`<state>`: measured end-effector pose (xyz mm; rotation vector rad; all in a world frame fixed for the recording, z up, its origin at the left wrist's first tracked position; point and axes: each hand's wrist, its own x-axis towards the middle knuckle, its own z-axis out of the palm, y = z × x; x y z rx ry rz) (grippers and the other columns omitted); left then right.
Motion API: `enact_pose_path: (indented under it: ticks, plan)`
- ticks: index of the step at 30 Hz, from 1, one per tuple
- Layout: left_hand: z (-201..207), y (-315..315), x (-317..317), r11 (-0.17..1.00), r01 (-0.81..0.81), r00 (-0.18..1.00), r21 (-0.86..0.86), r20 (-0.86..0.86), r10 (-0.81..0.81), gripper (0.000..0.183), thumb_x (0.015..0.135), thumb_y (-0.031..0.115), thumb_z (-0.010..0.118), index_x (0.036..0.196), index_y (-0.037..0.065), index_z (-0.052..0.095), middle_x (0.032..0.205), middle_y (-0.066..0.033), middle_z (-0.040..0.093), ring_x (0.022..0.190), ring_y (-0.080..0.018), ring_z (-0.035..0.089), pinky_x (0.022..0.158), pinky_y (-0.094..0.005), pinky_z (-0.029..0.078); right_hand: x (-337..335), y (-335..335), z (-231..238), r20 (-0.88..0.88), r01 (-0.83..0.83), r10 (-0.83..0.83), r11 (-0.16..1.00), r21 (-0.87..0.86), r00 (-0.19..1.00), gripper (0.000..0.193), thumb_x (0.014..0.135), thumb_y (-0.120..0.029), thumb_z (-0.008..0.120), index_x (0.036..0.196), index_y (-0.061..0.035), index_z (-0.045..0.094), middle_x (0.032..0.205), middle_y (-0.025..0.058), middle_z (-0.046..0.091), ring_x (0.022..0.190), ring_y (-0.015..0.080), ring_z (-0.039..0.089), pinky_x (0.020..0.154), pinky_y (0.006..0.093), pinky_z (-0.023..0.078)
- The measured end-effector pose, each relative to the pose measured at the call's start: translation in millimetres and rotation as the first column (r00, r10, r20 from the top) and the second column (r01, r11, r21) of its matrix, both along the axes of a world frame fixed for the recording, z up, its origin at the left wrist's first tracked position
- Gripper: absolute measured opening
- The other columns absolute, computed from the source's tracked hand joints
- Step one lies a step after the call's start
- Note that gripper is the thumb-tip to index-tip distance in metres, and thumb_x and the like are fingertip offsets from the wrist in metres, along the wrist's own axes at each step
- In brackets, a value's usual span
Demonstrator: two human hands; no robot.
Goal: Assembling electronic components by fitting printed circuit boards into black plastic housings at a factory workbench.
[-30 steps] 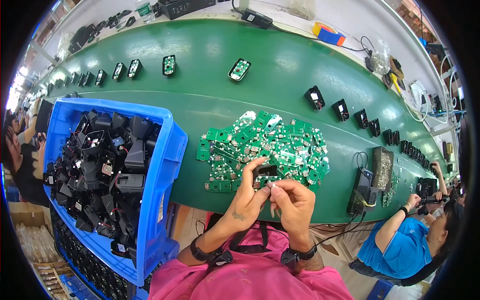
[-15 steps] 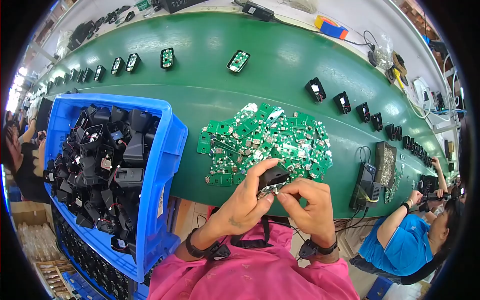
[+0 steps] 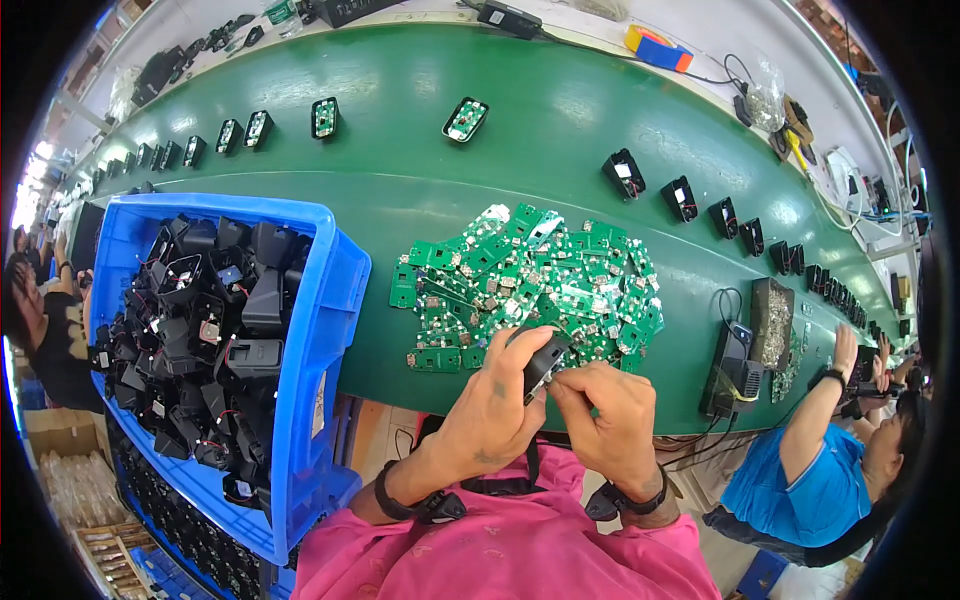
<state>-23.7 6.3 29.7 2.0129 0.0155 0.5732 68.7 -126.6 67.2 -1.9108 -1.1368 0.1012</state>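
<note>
My left hand point(image 3: 487, 410) is closed around a black plastic housing point(image 3: 543, 362), held tilted above the near side of the circuit board pile. Against the lower edge of that housing, my right hand point(image 3: 606, 408) pinches with thumb and forefinger. Whatever sits between those fingertips is too small and too covered to name. Just beyond both hands, a heap of green circuit boards point(image 3: 520, 275) lies on the green table point(image 3: 390, 190). To the left stands a blue bin point(image 3: 348, 270) filled with black housings point(image 3: 262, 290), some with wires and white connectors.
Housings fitted with boards point(image 3: 466, 120) stand in a row across the far left. Open black housings point(image 3: 624, 174) line the far right. A black power device point(image 3: 727, 370) with cables sits by a box of small parts point(image 3: 772, 325). A co-worker in blue point(image 3: 800, 470) sits at right.
The black housing has turned steeper in my left hand, and my right fingers stay at its edge. At right, the co-worker's arm has risen. The view has shifted slightly.
</note>
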Motion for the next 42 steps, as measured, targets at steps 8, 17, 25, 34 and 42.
enact_pose_path:
  ticks: [8, 17, 25, 34, 42]
  plan:
    - [-17, -5, -1, 0.96, -0.034, 0.994, -0.278, -0.108, 0.003, 0.059, 0.088, -0.007, 0.052, 0.14, 0.001, 0.025, 0.119, -0.0193, 0.048, 0.103, -0.0291, 0.053, 0.092, -0.0398, 0.044, -2, 2, -11, -0.133, 0.084, -0.082, 0.996, 0.007, 0.988, 0.01, 0.085, -0.002, 0.067, 0.094, 0.0021, 0.065, 0.071, 0.0105, 0.063, 0.059, 0.0228, 0.063, 0.052, 0.0324, 0.049]
    - [-17, 12, -3, 0.761, 0.094, 0.973, -0.642, -0.101, -0.206, 0.052, 0.085, -0.01, 0.063, 0.132, 0.003, 0.046, 0.128, -0.0122, 0.052, 0.099, -0.0187, 0.063, 0.068, -0.0263, 0.059, -1, -12, -39, -0.698, 0.165, -0.079, 0.985, 0.056, 0.712, 0.01, 0.095, -0.006, 0.06, 0.095, 0.0047, 0.06, 0.075, 0.0064, 0.066, 0.063, 0.0082, 0.062, 0.056, 0.0221, 0.049]
    - [-15, 7, -2, 0.845, -0.035, 0.971, -0.534, -0.219, -0.099, 0.047, 0.084, -0.006, 0.067, 0.129, 0.004, 0.055, 0.113, -0.0098, 0.063, 0.077, -0.0109, 0.066, 0.06, -0.0224, 0.055, -17, -7, -50, -0.733, 0.262, 0.028, 0.924, 0.278, 0.679, 0.008, 0.088, -0.002, 0.069, 0.093, 0.0034, 0.066, 0.08, 0.0055, 0.067, 0.067, 0.0065, 0.06, 0.058, 0.0203, 0.046]
    - [-23, 8, 8, 0.914, 0.096, 0.975, -0.394, -0.149, -0.166, 0.045, 0.08, -0.005, 0.071, 0.123, 0.005, 0.063, 0.127, -0.0149, 0.059, 0.1, -0.0161, 0.065, 0.072, -0.0239, 0.057, 2, -17, -35, -0.626, 0.171, -0.108, 0.984, 0.041, 0.772, 0.017, 0.088, -0.01, 0.069, 0.074, 0.0006, 0.065, 0.058, 0.0007, 0.059, 0.051, 0.0053, 0.049, 0.046, 0.0253, 0.037]
    - [-31, -1, 13, 0.92, -0.075, 0.997, -0.385, -0.026, 0.07, 0.045, 0.084, -0.011, 0.061, 0.127, 0.002, 0.06, 0.129, -0.0164, 0.057, 0.097, -0.0155, 0.065, 0.071, -0.0236, 0.056, -18, -9, -19, -0.387, 0.186, -0.196, 0.98, -0.064, 0.901, 0.017, 0.089, -0.012, 0.067, 0.078, -0.0007, 0.062, 0.062, 0.0072, 0.06, 0.051, 0.0165, 0.056, 0.048, 0.0307, 0.042]
